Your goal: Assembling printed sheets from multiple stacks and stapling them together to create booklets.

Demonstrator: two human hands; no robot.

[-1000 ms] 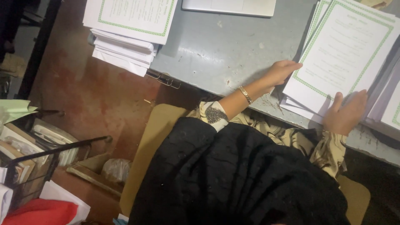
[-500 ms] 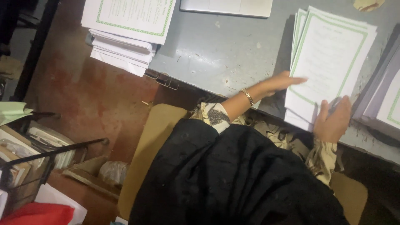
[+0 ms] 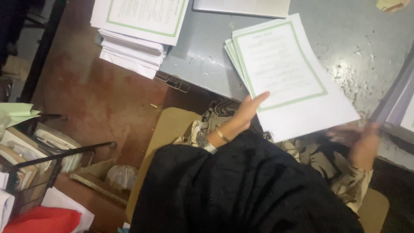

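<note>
Change: sheaf of green-bordered sheets (image 3: pixel 289 77) now sits further left and nearer the table edge than half a second ago, its lower corner hanging past the grey table (image 3: pixel 345 39); both hands have shifted with it.
Left hand: left hand (image 3: pixel 249 110) lies flat against the sheaf's lower left edge, fingers straight, thumb side under the paper; gold bracelet (image 3: pixel 222 136) on the wrist.
Right hand: right hand (image 3: pixel 360 140) is at the sheaf's lower right corner, blurred; can't tell if it grips or just touches.
Sheaf: white pages, thin green frame, faint print, edges fanned at top left, tilted.
Other stack: taller pile of same bordered sheets (image 3: pixel 136 30) at the table's top left corner, overhanging the edge.
Top edge: plain white sheet (image 3: pixel 241 6), partly cut off.
Right edge: grey tray (image 3: pixel 394 101) with white paper inside.
Top right: small tan scrap (image 3: pixel 391 4) on the table.
Floor left: wire rack (image 3: pixel 30 159) holding booklets; pale green folded paper (image 3: pixel 15 113) above it; red item (image 3: pixel 41 221) at bottom corner.
Seat: tan chair (image 3: pixel 170 129) under the person in the black garment (image 3: pixel 241 190).
</note>
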